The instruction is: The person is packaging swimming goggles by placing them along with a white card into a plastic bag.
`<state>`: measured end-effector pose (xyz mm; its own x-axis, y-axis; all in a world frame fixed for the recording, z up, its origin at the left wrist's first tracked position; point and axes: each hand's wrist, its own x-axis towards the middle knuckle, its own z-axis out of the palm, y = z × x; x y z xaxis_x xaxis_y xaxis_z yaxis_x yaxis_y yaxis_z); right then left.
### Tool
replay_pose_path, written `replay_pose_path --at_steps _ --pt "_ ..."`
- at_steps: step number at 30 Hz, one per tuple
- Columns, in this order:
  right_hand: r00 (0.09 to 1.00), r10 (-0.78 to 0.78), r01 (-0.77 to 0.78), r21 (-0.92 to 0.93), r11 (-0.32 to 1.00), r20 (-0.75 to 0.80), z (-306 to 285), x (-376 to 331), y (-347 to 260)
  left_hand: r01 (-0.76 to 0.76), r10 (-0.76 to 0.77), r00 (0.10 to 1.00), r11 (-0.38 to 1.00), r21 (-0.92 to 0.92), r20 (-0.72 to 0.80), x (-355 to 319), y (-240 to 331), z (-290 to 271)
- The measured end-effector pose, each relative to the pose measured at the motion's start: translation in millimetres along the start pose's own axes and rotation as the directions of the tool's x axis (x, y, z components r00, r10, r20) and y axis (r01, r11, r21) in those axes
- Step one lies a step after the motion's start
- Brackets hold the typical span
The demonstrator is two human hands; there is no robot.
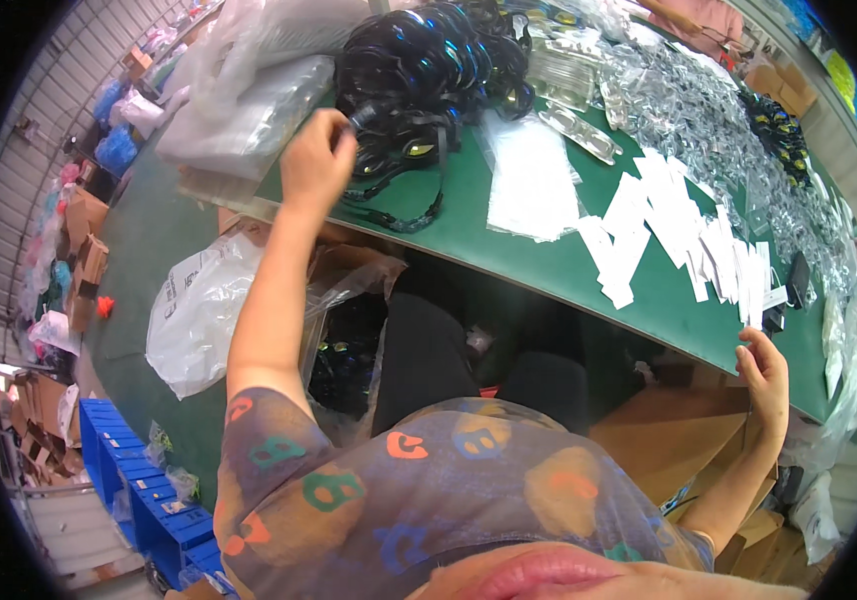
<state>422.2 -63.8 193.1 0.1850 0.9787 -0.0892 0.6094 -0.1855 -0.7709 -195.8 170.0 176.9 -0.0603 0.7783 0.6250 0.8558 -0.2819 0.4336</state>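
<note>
My left hand (317,165) is closed, its fingertips against the edge of a heap of glossy black goggles (414,65) with straps. What those fingers hold, if anything, is hidden. One black strap (419,222) loops down near the front table edge. At the right, my right hand (766,372) pinches the near end of a white paper slip (753,312) at the table edge. Several more white slips (664,215) lie fanned out beyond it. Between the goggles and the slips is a stack of clear plastic sleeves (531,185).
Clear plastic cases (581,132) and a wide heap of clear plastic pieces (694,110) cover the table's far right. Clear bags (259,110) are stacked at the far left. Below the edge stands a bag-lined box of black items (344,365). Blue crates (144,490) are lower left.
</note>
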Motion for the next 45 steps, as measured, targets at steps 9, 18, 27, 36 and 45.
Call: replay_pose_path --at_steps 9,18,27,36,45 --pt "0.997 -0.043 0.046 -0.055 0.997 0.066 26.4 14.8 -16.7 -0.152 0.157 0.981 0.987 -0.054 0.111 -2.9 -4.5 18.1" --pt "0.996 -0.011 0.013 -0.028 1.000 0.090 34.3 1.0 -16.6 -0.343 0.268 0.928 0.886 0.311 0.258 39.2 -33.7 55.2" --pt "0.918 -0.355 0.375 -0.097 0.922 0.179 73.4 1.6 -69.7 -0.458 0.518 0.762 0.855 0.243 -0.389 121.1 43.6 1.9" --pt "0.669 -0.682 0.725 0.056 0.686 -0.296 160.9 29.3 -137.3 -0.811 0.764 0.534 0.584 0.038 -0.362 22.8 195.9 -49.7" --pt "0.494 -0.585 -0.662 0.714 0.227 0.643 240.5 -11.6 -89.0 -0.335 0.365 0.926 0.911 -0.242 0.094 -162.7 129.9 15.8"
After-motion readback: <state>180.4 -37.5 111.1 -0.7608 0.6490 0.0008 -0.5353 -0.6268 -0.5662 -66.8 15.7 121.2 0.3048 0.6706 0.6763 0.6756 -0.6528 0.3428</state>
